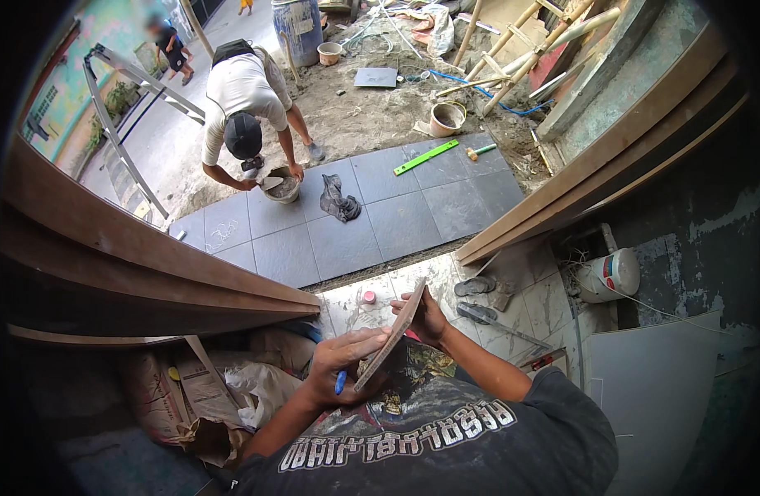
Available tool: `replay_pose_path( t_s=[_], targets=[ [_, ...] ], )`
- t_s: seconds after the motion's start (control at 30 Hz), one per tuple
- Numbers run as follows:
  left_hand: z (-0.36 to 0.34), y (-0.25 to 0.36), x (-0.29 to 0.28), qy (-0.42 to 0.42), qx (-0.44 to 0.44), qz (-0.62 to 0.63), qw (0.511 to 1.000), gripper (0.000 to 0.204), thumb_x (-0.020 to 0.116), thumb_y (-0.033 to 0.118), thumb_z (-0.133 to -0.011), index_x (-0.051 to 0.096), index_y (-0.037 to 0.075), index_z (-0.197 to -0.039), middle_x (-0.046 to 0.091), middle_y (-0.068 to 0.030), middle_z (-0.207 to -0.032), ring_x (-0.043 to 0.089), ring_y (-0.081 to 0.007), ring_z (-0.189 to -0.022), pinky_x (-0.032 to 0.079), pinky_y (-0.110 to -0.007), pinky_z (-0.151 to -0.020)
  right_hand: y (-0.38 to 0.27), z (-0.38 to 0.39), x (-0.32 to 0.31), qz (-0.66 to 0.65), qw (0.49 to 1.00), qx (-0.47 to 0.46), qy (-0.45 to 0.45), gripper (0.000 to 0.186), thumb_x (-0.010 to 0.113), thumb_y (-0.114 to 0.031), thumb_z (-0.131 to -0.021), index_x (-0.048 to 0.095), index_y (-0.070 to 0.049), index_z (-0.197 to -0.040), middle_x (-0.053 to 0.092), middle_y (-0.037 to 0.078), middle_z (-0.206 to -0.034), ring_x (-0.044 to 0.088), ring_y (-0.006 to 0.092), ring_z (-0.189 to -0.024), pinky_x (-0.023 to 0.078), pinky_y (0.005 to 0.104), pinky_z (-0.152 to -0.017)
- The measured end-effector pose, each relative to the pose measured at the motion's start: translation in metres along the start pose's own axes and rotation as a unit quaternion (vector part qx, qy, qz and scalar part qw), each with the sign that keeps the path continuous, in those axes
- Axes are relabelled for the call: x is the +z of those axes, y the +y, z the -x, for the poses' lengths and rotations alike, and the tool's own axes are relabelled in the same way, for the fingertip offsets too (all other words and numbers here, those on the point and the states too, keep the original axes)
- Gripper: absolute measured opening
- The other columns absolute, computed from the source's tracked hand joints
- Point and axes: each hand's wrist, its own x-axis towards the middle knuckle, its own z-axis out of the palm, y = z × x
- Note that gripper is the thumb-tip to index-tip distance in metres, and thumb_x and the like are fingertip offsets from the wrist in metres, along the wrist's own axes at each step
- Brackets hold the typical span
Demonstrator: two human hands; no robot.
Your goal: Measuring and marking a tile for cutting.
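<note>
A narrow tile piece (390, 341) is tilted up in front of my chest, seen nearly edge-on. Its near end is gripped by my left hand (344, 357), whose fingers lie along the face. A blue pen (340, 382) is tucked in that same hand, pointing downward. My right hand (430, 321) closes on the far part of the tile piece, with fingertips showing past its edge. Beyond, large dark grey floor tiles (347, 246) form a strip outside the doorway. Some of my left fingers are hidden behind the tile piece.
Ahead, a co-worker (246, 95) bends over a mortar bucket (281, 188). A dark rag (338, 198), green spirit level (427, 156) and mallet (481, 152) lie on the tiles. Wooden door frames flank me; slippers (476, 285) and a red-capped container (369, 297) are nearby on the floor.
</note>
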Motion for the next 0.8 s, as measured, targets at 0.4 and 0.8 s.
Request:
replay_pose_path(
  t_s=[0.4, 0.8],
  targets=[
    [0.003, -0.004, -0.004, 0.018, 0.03, -0.056, 0.998, 0.049, 0.079, 0.008, -0.074, 0.065, 0.001, -0.12, 0.07, -0.0217, -0.112, 0.072, -0.031, -0.098, 0.057, -0.035, -0.084, 0.008, 0.007, 0.001, 0.006, 0.998, 0.048, -0.044, 0.093, 0.032, -0.079, -0.089, 0.033, -0.003, -0.142, 0.05, 0.024, -0.14, 0.053, 0.034, -0.125, 0.038, 0.0509, -0.108],
    [0.01, 0.002, 0.005, 0.047, 0.039, -0.087, 0.994, 0.044, 0.075, 0.009, -0.077, 0.064, -0.002, -0.118, 0.07, -0.0242, -0.109, 0.072, -0.0312, -0.096, 0.057, -0.034, -0.082, 0.031, 0.009, -0.016, 0.003, 0.991, 0.1, -0.086, 0.083, 0.031, -0.08, -0.089, 0.045, -0.016, -0.141, 0.056, 0.008, -0.136, 0.052, 0.0246, -0.124, 0.04, 0.0446, -0.102]
  ],
)
